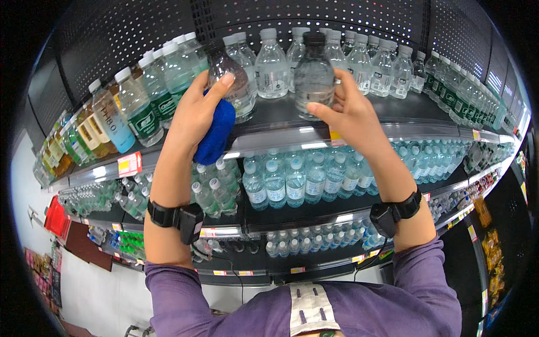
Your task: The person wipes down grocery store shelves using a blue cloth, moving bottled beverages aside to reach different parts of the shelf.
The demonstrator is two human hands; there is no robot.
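My left hand is closed around a dark-capped clear plastic bottle at the upper shelf, with a blue cloth bunched under the palm. To its right, my right hand grips another dark-capped clear bottle, fingers on its right side and thumb across its lower front. Both bottles look upright, near the shelf's front; whether their bases touch the shelf I cannot tell. Behind and between them stand white-capped clear bottles.
Green-labelled bottles line the upper shelf at left, and more stand at right. The shelf's front rail runs below my hands. Pale blue water bottles fill the shelf beneath. A perforated black back panel rises behind.
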